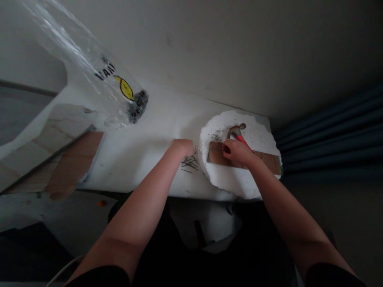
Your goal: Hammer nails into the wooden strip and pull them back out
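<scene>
White tabletop (149, 145), thin dark nails (190, 162)

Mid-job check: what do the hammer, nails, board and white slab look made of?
Hammer: dull brownish metal head, perhaps rusted; glossy red handle, plastic or painted.
Nails: probably steel, being thin, straight and dark grey.
Board: wood or wood-look laminate, brown with faint streaks.
White slab: possibly foam or plaster, matte with a ragged, crumbly edge.

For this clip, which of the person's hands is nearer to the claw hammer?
Right. The right hand is right beside the claw hammer, partly overlapping it in view; contact is unclear. The left hand is farther left, by the nails.
</scene>
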Demonstrator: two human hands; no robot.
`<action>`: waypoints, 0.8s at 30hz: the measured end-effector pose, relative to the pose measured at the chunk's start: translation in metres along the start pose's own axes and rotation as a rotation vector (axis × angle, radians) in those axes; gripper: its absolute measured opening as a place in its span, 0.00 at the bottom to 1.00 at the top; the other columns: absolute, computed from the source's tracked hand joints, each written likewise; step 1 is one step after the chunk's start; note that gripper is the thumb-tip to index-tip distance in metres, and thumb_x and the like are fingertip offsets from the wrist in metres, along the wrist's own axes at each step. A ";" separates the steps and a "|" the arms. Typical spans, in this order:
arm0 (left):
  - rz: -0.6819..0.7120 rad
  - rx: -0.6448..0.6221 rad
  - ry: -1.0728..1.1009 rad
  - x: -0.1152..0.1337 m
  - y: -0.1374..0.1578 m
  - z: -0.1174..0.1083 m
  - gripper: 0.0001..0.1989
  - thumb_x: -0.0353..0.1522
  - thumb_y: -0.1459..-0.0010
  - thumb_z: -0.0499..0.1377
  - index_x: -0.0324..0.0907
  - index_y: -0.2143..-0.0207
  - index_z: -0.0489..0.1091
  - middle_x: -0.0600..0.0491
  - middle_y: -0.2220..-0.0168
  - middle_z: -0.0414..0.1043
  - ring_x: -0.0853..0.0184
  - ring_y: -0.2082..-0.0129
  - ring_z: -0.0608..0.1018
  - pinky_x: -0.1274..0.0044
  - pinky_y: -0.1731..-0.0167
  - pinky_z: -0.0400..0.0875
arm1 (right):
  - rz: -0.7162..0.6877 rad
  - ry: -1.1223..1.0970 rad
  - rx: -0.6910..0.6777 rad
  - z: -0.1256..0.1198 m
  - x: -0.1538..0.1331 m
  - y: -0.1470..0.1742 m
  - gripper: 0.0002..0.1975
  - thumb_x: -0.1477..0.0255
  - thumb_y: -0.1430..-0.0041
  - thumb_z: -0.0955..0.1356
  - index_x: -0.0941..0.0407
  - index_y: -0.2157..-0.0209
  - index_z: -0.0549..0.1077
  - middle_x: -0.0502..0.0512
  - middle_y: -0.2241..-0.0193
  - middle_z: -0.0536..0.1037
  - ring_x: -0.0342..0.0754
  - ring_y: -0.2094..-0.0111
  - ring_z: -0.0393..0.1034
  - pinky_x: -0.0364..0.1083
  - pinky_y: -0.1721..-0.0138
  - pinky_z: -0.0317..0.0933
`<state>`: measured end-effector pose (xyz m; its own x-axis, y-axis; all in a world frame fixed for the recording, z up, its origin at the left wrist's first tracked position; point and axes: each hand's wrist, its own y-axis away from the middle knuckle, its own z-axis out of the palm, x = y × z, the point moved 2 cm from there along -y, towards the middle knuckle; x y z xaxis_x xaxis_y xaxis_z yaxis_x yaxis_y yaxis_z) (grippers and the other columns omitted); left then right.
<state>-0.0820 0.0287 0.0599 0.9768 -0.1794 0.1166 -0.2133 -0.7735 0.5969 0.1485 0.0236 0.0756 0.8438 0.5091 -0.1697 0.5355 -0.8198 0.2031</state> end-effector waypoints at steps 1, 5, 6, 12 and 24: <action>0.011 -0.006 -0.003 0.000 0.000 0.000 0.26 0.41 0.37 0.52 0.39 0.41 0.72 0.39 0.41 0.72 0.49 0.44 0.76 0.66 0.50 0.72 | 0.010 0.021 -0.017 -0.001 -0.001 -0.002 0.04 0.75 0.43 0.67 0.57 0.65 0.74 0.59 0.63 0.78 0.50 0.62 0.70 0.45 0.62 0.58; 0.017 -0.009 -0.022 0.001 0.000 0.001 0.26 0.42 0.36 0.51 0.41 0.41 0.72 0.41 0.41 0.72 0.50 0.44 0.76 0.68 0.51 0.72 | 0.023 0.073 -0.092 -0.004 -0.003 -0.009 0.05 0.75 0.44 0.67 0.57 0.65 0.75 0.58 0.62 0.79 0.50 0.62 0.71 0.44 0.64 0.56; 0.014 -0.009 -0.024 0.001 0.001 0.001 0.26 0.42 0.36 0.51 0.42 0.41 0.72 0.41 0.41 0.72 0.50 0.44 0.76 0.68 0.51 0.72 | 0.022 0.083 -0.111 -0.005 -0.003 -0.010 0.05 0.74 0.44 0.67 0.57 0.65 0.75 0.58 0.62 0.80 0.50 0.62 0.72 0.44 0.65 0.56; 0.029 -0.015 -0.035 0.004 0.000 0.002 0.27 0.42 0.37 0.51 0.38 0.41 0.72 0.38 0.41 0.71 0.50 0.44 0.76 0.68 0.51 0.72 | 0.004 0.091 -0.179 -0.009 -0.001 -0.020 0.06 0.75 0.45 0.68 0.57 0.65 0.76 0.58 0.63 0.80 0.49 0.64 0.71 0.44 0.67 0.54; 0.046 0.010 -0.012 0.005 -0.002 0.004 0.26 0.43 0.39 0.53 0.44 0.42 0.73 0.43 0.42 0.73 0.52 0.45 0.76 0.70 0.52 0.73 | -0.065 0.161 -0.218 -0.008 -0.003 -0.027 0.04 0.73 0.45 0.69 0.57 0.66 0.75 0.58 0.64 0.80 0.49 0.66 0.70 0.45 0.69 0.51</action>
<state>-0.0769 0.0271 0.0560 0.9658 -0.2218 0.1339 -0.2578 -0.7706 0.5829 0.1315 0.0463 0.0787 0.7932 0.6078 -0.0372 0.5687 -0.7175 0.4022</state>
